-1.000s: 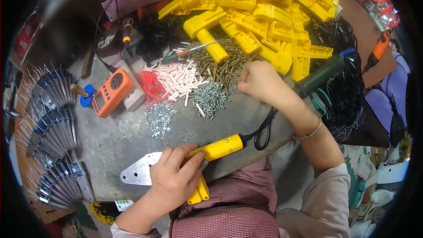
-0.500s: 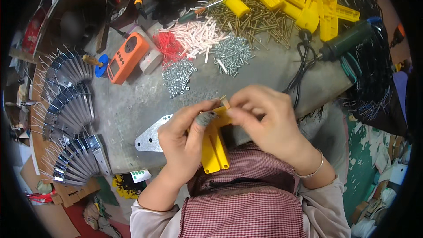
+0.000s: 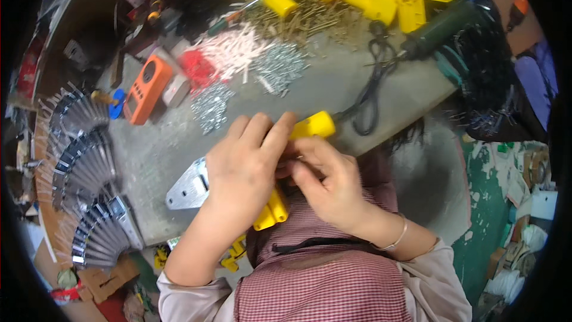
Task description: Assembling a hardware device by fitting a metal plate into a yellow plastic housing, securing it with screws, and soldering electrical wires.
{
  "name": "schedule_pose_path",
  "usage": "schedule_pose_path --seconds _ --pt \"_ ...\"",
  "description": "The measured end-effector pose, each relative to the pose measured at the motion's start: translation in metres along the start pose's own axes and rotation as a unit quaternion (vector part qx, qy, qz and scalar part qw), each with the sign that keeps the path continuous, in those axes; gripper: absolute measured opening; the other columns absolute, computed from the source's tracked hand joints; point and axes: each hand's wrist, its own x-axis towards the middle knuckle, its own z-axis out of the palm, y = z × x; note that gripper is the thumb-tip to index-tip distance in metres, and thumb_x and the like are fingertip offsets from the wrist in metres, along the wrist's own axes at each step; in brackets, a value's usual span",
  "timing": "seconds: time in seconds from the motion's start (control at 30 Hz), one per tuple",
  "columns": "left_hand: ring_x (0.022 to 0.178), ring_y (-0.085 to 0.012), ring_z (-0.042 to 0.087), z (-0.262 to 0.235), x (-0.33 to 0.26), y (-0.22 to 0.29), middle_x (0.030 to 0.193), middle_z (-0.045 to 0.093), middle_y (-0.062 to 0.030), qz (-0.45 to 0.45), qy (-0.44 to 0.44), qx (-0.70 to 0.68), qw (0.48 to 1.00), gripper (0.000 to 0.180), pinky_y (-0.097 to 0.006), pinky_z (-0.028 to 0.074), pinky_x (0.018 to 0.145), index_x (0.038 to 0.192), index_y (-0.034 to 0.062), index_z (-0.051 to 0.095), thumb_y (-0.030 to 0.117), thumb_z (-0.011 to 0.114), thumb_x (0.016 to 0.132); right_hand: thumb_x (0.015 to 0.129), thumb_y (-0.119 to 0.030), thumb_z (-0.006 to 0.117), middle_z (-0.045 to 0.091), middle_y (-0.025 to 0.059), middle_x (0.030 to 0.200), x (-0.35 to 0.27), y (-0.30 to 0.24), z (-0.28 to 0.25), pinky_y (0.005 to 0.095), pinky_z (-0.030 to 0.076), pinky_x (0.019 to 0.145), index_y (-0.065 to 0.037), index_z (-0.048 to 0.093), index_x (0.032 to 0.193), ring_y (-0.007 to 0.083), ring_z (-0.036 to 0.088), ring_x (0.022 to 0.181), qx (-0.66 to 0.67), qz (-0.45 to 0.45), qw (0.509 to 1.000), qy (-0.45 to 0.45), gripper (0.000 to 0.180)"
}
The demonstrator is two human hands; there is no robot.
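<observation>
My left hand (image 3: 241, 161) is wrapped over a yellow plastic handle-like part (image 3: 316, 125), back of the hand up. One end of the part sticks out past the fingertips, and the other end shows below the palm above the apron. My right hand (image 3: 328, 188) is closed in a pinch right against the left fingers. Whatever sits between its fingertips is hidden. Beside the left wrist, a flat metal plate (image 3: 187, 189) with holes lies on the grey table (image 3: 149, 179), partly covered by that hand.
Beyond my hands lie piles of silver nuts (image 3: 211, 106), screws (image 3: 279, 67), red pieces (image 3: 196, 68), white sleeves (image 3: 241, 50) and long brass-coloured screws (image 3: 316, 15). More yellow parts (image 3: 381, 6) are heaped behind. An orange meter (image 3: 148, 90), metal strips (image 3: 80, 170) and a dark green power tool (image 3: 441, 30) stand around.
My left hand has turned over so its back covers the yellow part, which has tilted. The thin brass-coloured piece near my right fingertips is out of sight. The whole view has shifted.
</observation>
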Motion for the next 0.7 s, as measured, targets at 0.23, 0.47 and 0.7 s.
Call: schedule_pose_path --seconds 0.23,0.47,0.7 --pt "0.076 -0.0238 0.056 0.002 -0.004 -0.007 0.083 0.056 -0.0067 0.039 -0.003 0.035 0.999 0.047 -0.037 0.042 0.066 0.117 0.003 0.061 0.012 0.059 0.071 0.088 -0.005 0.064 0.065 0.0144 0.072 0.007 0.003 0.002 0.0326 0.051 0.058 -0.001 0.05 0.094 0.0224 0.068 0.066 -0.06 0.006 0.998 0.031 0.016" --pt "0.079 -0.0278 0.056 0.001 0.007 0.003 0.085 0.059 -0.0111 -0.042 -0.024 -0.037 0.998 0.045 -0.038 0.042 0.074 0.117 0.0018 0.06 0.004 0.056 0.073 0.094 -0.006 0.06 0.068 0.0072 0.085 -0.006 0.002 0.005 0.0263 0.054 0.063 0.0 0.056 0.098 0.0128 0.068 0.077 0.093 0.137 0.986 0.031 0.009" --pt "0.083 -0.036 0.055 0.0 0.008 0.004 0.092 0.058 -0.0155 -0.069 -0.043 -0.129 0.988 0.029 -0.044 0.046 0.075 0.096 0.0002 0.059 -0.011 0.051 0.07 0.092 -0.012 0.055 0.064 0.016 0.075 -0.024 0.005 0.004 0.0413 0.052 0.057 0.001 0.05 0.123 0.0333 0.066 0.066 -0.215 -0.08 0.969 -0.087 0.034"
